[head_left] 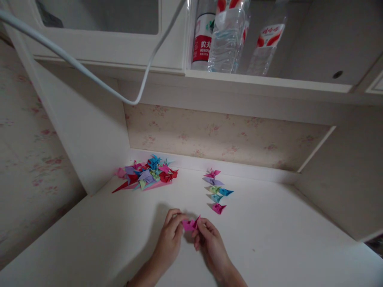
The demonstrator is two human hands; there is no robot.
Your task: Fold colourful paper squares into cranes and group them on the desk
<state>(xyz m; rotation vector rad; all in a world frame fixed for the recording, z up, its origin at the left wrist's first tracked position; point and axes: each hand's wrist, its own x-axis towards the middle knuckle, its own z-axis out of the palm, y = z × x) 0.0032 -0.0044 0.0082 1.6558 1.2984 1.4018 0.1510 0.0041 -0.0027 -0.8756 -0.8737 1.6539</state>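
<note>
Both of my hands pinch one small pink folded paper piece (190, 225) just above the white desk (269, 239). My left hand (172, 235) grips its left side with closed fingers. My right hand (208, 239) grips its right side the same way. Beyond my hands lies a short row of several folded paper cranes (216, 190) in pink, purple, green and blue. At the back left sits a heap of many coloured paper cranes (146, 174).
A white cable (89, 75) hangs across the upper left. Plastic water bottles (227, 36) stand on the shelf above the desk. Cabinet walls close in the desk on the left and right.
</note>
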